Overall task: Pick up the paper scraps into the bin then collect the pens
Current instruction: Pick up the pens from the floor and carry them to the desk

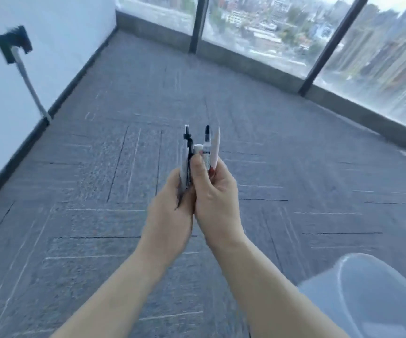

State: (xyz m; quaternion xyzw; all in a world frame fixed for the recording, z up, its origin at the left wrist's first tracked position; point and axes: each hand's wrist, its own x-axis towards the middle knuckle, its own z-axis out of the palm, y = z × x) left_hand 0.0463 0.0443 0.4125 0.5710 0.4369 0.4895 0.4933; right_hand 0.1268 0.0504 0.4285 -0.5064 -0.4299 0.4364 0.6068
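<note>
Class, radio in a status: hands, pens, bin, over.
Left hand and right hand both shut on the pens. Bin lower right. Carpet shows no scraps.

Left hand (170, 203) and right hand (215, 191) raised together; fingers (198, 167) curled closed.

Two bare arms are seen, and no sleeves are worn on them. No watch, ring or band is seen on the wrists or fingers. The left hand (170, 206) and the right hand (215, 198) are bare, with no gloves. Red polish is seen on a fingernail of the right hand. The picture is a bit blurred, so small marks cannot be made out.
</note>
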